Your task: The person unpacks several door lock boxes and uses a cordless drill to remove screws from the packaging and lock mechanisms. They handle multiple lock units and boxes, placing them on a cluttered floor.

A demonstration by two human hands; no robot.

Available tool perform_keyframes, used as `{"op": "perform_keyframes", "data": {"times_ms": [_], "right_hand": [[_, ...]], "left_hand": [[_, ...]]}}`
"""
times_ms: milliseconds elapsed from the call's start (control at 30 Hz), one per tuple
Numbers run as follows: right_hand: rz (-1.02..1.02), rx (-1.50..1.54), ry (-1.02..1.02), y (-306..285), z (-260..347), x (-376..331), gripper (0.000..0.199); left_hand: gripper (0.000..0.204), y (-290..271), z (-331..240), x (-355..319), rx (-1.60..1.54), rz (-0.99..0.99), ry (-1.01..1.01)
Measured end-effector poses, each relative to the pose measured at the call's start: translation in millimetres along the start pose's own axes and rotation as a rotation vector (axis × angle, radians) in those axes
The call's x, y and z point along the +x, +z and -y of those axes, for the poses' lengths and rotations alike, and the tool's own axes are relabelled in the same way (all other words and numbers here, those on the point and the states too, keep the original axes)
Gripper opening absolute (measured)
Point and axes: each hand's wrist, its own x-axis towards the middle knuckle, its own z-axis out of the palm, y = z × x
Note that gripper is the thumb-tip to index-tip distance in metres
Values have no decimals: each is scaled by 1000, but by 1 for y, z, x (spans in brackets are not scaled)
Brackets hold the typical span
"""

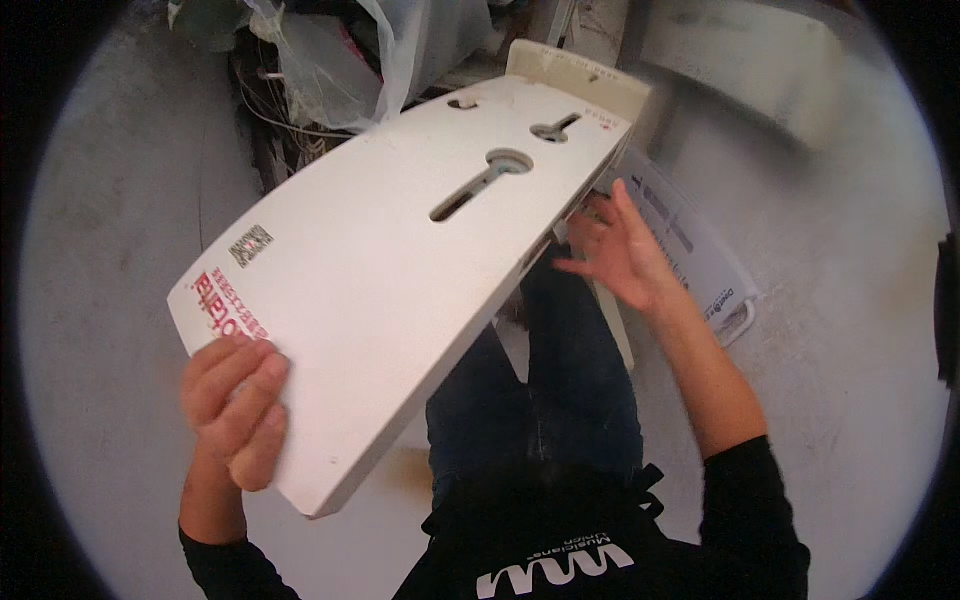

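Left fingers (238, 388) grip white panel (370, 270); right fingers (628, 212) spread beside it.

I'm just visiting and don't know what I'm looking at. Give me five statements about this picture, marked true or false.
1. The left hand holds one end of a long, flat white panel. True.
2. The right hand is clenched into a fist. False: it is open, its fingers spread near the panel's edge.
3. A large keyhole-shaped cutout shows in the panel's face. True.
4. The person wears white shorts. False: they wear dark blue trousers.
5. Crumpled translucent plastic sheeting shows beyond the panel. True.
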Motion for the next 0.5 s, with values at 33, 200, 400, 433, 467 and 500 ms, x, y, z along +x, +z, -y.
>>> {"op": "perform_keyframes", "data": {"times_ms": [33,200,400,433,467,500], "right_hand": [[-45,146,-3,10,-4,7,96],[-242,559,-18,68,5,46,52],[-170,644,19,64,-48,55,48],[-128,672,-8,62,-58,59,48],[-185,676,-8,69,-59,50,53],[-198,676,-18,70,-61,41,53]], "left_hand": [[32,5,-1,-1,-6,-6,35],[39,-27,-6,26,-27,11,49],[53,-24,-10,3,-515,-664,-1430],[52,-13,-12,-9,-1102,-908,-1682],[54,-6,-10,-26,-1255,-894,-1692],[55,-2,-1,-42,-1418,-844,-1714]]}}
